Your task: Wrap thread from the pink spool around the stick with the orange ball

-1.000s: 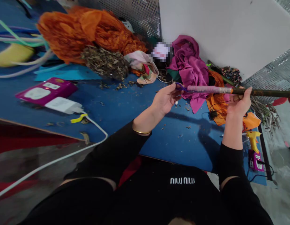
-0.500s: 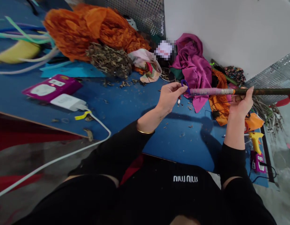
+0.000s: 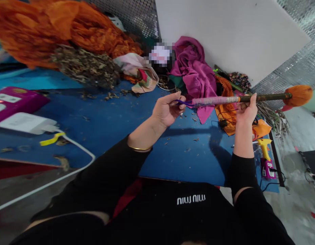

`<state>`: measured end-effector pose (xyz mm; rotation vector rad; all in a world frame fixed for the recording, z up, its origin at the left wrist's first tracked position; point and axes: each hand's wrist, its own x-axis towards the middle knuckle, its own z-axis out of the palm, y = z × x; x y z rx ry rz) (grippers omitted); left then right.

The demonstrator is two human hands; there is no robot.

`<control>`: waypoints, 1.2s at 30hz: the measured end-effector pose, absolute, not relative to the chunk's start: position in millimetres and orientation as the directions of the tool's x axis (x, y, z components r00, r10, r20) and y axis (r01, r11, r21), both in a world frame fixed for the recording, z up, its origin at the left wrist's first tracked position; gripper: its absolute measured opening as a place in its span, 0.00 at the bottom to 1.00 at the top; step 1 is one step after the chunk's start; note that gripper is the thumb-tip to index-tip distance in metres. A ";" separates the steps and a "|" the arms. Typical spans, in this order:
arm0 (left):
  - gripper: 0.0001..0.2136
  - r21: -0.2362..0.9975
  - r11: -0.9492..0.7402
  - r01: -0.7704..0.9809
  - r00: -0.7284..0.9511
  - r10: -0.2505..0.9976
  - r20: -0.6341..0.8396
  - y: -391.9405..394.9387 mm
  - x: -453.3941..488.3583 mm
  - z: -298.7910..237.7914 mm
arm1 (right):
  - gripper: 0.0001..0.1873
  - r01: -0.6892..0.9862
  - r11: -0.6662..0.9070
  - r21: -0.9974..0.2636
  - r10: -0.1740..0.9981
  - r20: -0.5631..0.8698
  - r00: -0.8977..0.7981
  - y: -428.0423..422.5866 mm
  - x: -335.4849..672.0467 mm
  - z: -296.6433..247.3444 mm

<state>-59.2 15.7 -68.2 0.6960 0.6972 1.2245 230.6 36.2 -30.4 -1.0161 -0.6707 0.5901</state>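
I hold a long stick (image 3: pixel 259 98) level above a blue mat (image 3: pixel 137 136). Its left part is wound in pink and white thread, and an orange fluffy ball (image 3: pixel 298 95) caps its right end. My right hand (image 3: pixel 245 110) grips the stick near the middle, fingers curled round it. My left hand (image 3: pixel 167 109) pinches a purple strand (image 3: pixel 184 102) at the stick's left tip.
Orange fabric (image 3: pixel 57 30), a heap of dried leaves (image 3: pixel 83 66), and magenta cloth (image 3: pixel 195 71) lie at the back by a white wall. A purple power strip (image 3: pixel 12 102) with a white charger (image 3: pixel 24 123) and cable sits left. A yellow glue gun (image 3: pixel 263 148) lies right.
The view has swung right, bringing the stick's orange ball end into sight. My left hand has shifted a little along the purple strand; both hands keep hold of the stick.
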 end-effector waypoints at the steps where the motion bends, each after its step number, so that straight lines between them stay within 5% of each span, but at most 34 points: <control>1: 0.26 0.754 0.243 -0.610 0.195 0.969 -0.155 17.9 -58.2 -69.1 | 0.21 -0.129 0.401 -0.907 0.715 0.222 0.663 35.0 229.0 -30.0; 4: 0.23 0.708 0.388 -0.590 0.141 0.913 -0.383 26.7 -55.3 -74.2 | 0.20 -0.098 0.388 -0.916 0.704 0.226 0.673 29.0 219.7 -26.4; 6: 0.17 0.823 0.300 -0.482 -0.071 0.923 -0.378 30.3 -54.8 -78.0 | 0.20 -0.077 0.396 -0.915 0.703 0.248 0.666 23.5 209.7 -23.1; 9: 0.09 0.984 -0.176 -0.006 -0.421 0.893 0.157 23.1 -56.5 -79.1 | 0.19 -0.084 0.415 -0.906 0.721 0.271 0.638 15.0 190.1 -21.2; 11: 0.13 0.814 -0.438 0.381 -0.334 0.756 0.563 9.5 -55.6 -76.5 | 0.19 -0.103 0.411 -0.906 0.742 0.267 0.615 10.4 175.5 -23.8; 13: 0.17 0.618 -0.589 0.521 -0.086 0.684 0.725 -5.9 -50.6 -74.0 | 0.18 -0.125 0.398 -0.909 0.766 0.255 0.590 7.1 161.8 -29.4; 15: 0.24 0.520 -0.635 0.571 0.098 0.682 0.725 -17.0 -43.0 -74.5 | 0.19 -0.144 0.384 -0.912 0.797 0.249 0.551 5.1 150.8 -36.2; 19: 0.34 0.528 -0.497 0.689 0.188 0.826 0.531 -20.6 -34.7 -80.0 | 0.21 -0.149 0.360 -0.921 0.840 0.250 0.482 3.7 139.9 -46.2; 23: 0.26 0.560 -0.405 0.722 0.209 0.900 0.382 -18.3 -36.7 -76.9 | 0.22 -0.148 0.352 -0.924 0.843 0.244 0.479 2.8 137.7 -49.4; 36: 0.15 0.763 -0.253 0.594 0.111 0.966 0.234 -19.7 -34.7 -63.4 | 0.27 -0.101 0.360 -0.928 0.896 0.313 0.315 6.1 136.2 -59.9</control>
